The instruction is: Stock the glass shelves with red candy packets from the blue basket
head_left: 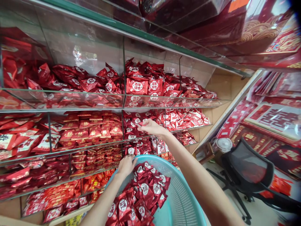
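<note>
A turquoise plastic basket [185, 188] stands tilted below the shelves, with a heap of dark red sealed packets [143, 194] in it that bear round white labels. My left hand [126, 165] grips the basket's far rim, fingers over the edge. Above the basket, my right hand [151, 128] reaches into a shelf compartment, close to similar dark red packets [131, 125] there. Its fingers point left and look slightly apart, with no packet visible in them. What the fingertips touch is hard to make out.
Glass-fronted shelves [94, 108] with dividers hold many red packets. A thick glass edge [98, 23] runs overhead, with red boxes above. To the right stand a black office chair [249, 163], a white round container [224, 144] and red printed goods [275, 121].
</note>
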Available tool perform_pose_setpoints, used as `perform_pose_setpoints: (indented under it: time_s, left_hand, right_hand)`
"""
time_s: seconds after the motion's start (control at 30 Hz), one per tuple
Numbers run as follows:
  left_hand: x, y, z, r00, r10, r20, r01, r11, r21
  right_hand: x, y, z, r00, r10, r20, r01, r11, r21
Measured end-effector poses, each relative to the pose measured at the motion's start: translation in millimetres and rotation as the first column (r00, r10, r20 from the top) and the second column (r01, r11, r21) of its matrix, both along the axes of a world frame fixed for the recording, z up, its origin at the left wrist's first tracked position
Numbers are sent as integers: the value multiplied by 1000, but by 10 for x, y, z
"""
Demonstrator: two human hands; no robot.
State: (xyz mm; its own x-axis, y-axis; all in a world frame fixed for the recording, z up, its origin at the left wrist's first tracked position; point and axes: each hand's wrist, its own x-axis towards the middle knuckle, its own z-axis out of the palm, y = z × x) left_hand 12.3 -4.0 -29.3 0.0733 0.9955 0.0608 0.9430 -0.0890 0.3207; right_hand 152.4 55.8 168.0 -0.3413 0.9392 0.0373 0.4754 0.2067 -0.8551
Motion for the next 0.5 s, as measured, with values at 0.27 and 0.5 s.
perform_pose_setpoints:
  time_s: [0.27,0.5]
  left_hand:
    - [11,-6,39,1000,5,-4,-5,1000,-30]
    - [8,-1,9,1000,-19,9,19,1000,16]
  right_hand:
    - [617,-786,-230,978,179,-111,-173,983,61]
    - [1123,-1309,-1300,987,108,116,-94,988,-124]
